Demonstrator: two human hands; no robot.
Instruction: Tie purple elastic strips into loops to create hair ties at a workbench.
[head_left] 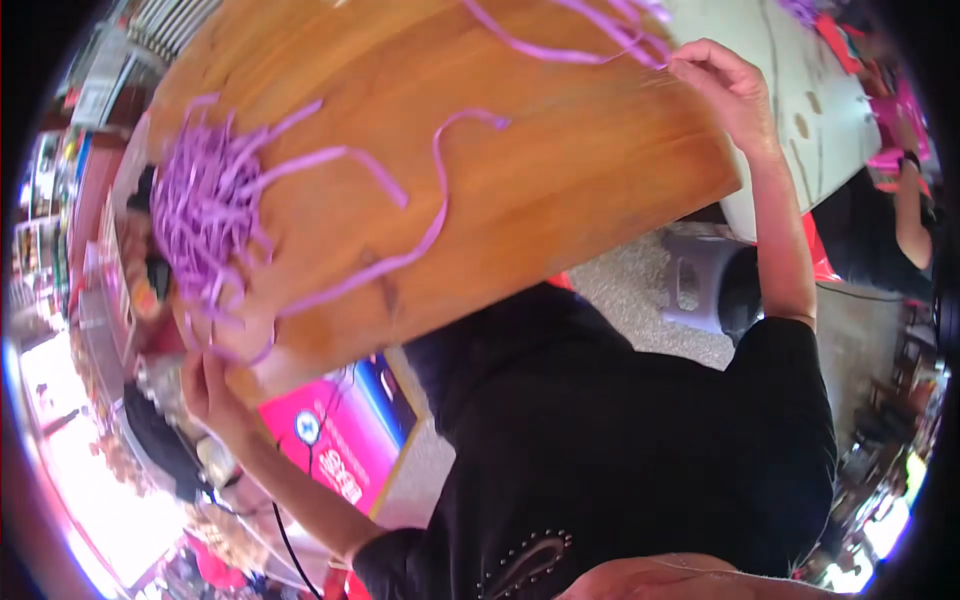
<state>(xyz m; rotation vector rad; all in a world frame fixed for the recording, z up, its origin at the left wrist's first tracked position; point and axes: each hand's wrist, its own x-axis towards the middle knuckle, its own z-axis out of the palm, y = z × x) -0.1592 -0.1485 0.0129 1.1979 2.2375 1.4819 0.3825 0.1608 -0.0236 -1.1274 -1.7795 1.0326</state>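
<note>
A tangled pile of purple ribbon strips (pixel 205 200) lies at the left end of the wooden table (pixel 560 130). My left hand (pixel 212 395) is at the table's near left edge, its fingertips closed on a strip that loops out below the pile. Out at the far right, my right hand (pixel 735 95) pinches the ends of several loose purple ribbons (pixel 590 52), which trail leftward over the wood. Between the two hands one long curved purple ribbon (pixel 440 190) rests on the tabletop.
A white marbled table (pixel 800 110) adjoins the wooden one on the right. A grey plastic stool (pixel 692 285) stands below it. Beneath the near edge is a pink and blue printed box (pixel 345 430). Another person's arm (pixel 908 215) shows at the far right.
</note>
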